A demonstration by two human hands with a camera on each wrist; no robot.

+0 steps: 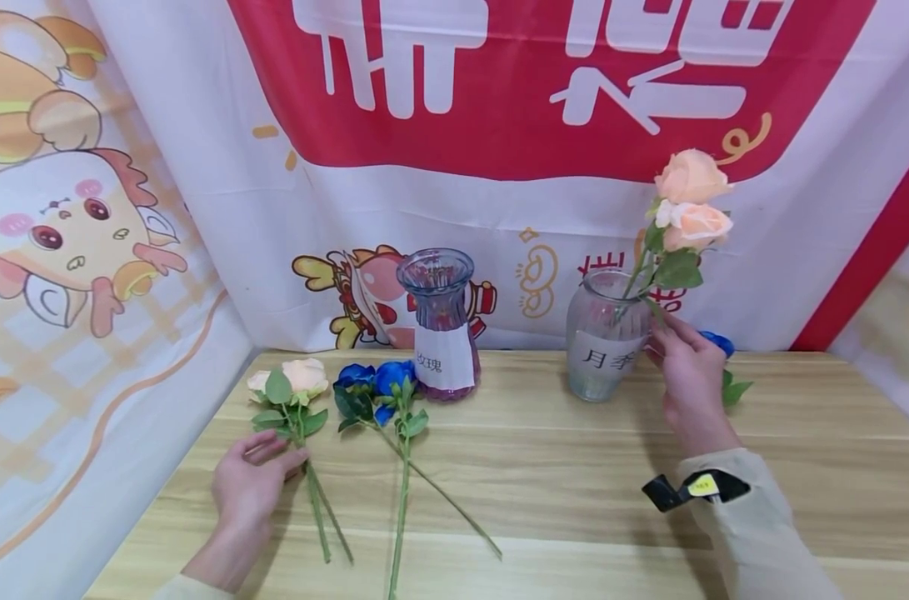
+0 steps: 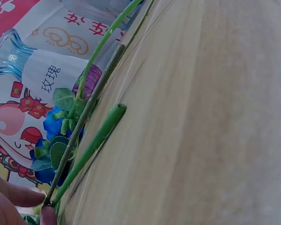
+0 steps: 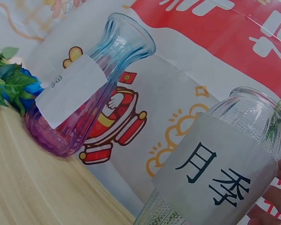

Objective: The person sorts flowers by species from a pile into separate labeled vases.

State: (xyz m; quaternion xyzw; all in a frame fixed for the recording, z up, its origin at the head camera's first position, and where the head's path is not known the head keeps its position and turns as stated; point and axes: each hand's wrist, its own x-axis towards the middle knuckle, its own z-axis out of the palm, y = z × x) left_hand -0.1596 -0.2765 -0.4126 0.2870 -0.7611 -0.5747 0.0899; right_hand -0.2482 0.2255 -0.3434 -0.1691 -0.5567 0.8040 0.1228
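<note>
- Bunch of peach roses (image 1: pixel 299 421), lying at the left of a wooden table (image 1: pixel 544 475), blooms toward the back, 2 stem ends toward the camera.
- Around those stems, pinching with thumb and fingers: left hand (image 1: pixel 250 483), well apart from right hand (image 1: pixel 690 375).
- At the fingertips of the right hand: clear ribbed vase (image 1: pixel 600 329), upright near the back of the table, touched on its right side; firm grip or light contact, cannot tell, fingers partly hidden.
- In that vase: 2 peach blooms (image 1: pixel 692 229), tilted right, well above the rim.
- On its front: white label (image 3: pixel 215 168) with 2 large black Chinese characters.
- Just right of the bunch: blue roses (image 1: pixel 394 379), lying down, 2 stems crossing.
- Just behind those: blue-to-purple glass vase (image 1: pixel 439 312), upright, flared at the top, wrapped in a paper label (image 1: pixel 454 354).
- Partly hidden behind the right hand: blue flower (image 1: pixel 716 342) with green leaves (image 1: pixel 735 392).
- At the right wrist: black strap (image 1: pixel 667 493) over a pale sleeve (image 1: pixel 754 533).
- Farthest back: white backdrop (image 1: pixel 499 208) with a red panel (image 1: pixel 514 137) and cartoon figures (image 1: pixel 64 233).
</note>
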